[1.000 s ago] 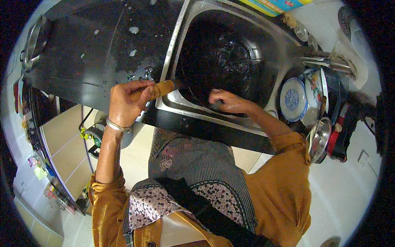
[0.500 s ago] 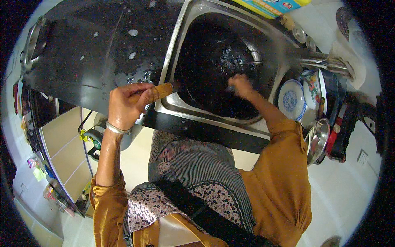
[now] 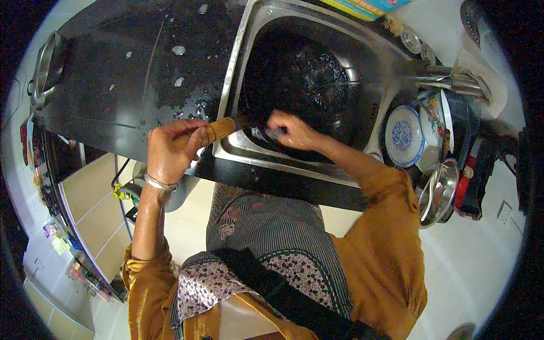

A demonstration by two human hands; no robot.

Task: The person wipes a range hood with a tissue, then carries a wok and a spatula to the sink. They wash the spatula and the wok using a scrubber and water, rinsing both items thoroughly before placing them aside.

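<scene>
through the head view i see the left hand (image 3: 170,150) gripping a wooden handle (image 3: 220,130) at the near left rim of the steel sink (image 3: 241,146). the right hand (image 3: 294,131) is over the sink, curled on a small grey thing (image 3: 280,132) too blurred for me to identify. to the right, i make out a blue-patterned plate (image 3: 404,136).

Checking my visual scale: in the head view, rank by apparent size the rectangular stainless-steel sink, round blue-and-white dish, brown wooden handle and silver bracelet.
Rectangular stainless-steel sink
Round blue-and-white dish
Brown wooden handle, partly covered by the left hand
Silver bracelet
</scene>
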